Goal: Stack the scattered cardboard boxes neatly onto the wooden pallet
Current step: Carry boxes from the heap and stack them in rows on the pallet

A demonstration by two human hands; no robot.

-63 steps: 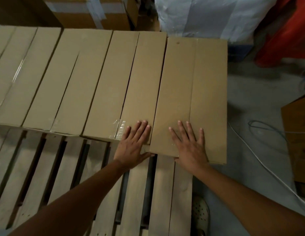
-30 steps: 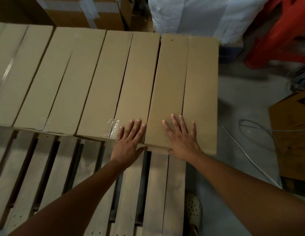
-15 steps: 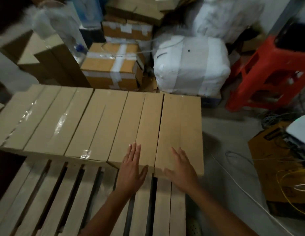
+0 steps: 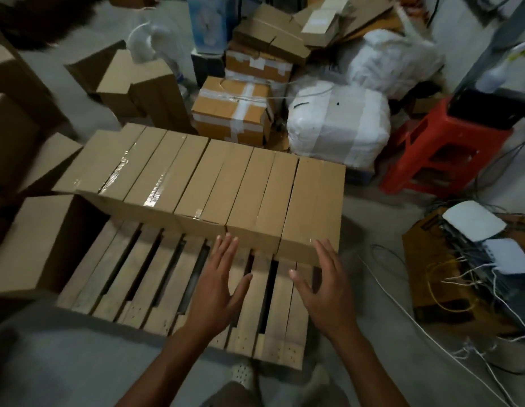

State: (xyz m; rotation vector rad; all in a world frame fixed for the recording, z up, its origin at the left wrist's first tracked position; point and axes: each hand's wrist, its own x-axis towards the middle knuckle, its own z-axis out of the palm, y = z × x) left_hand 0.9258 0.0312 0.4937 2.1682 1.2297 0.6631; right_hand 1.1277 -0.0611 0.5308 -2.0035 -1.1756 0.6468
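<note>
While cardboard boxes (image 4: 214,177) line the wooden pallet (image 4: 279,342) at twelve o'clock, the left hand (image 4: 217,284) and right hand (image 4: 324,286) hang near them, spread wide and empty.

Both hands have come off the box tops. The left hand (image 4: 217,284) and right hand (image 4: 323,289), earlier pressed flat on the two boxes (image 4: 314,207) at the right edge of the pallet (image 4: 132,277), now hover with straight fingers over its bare front part.
</note>
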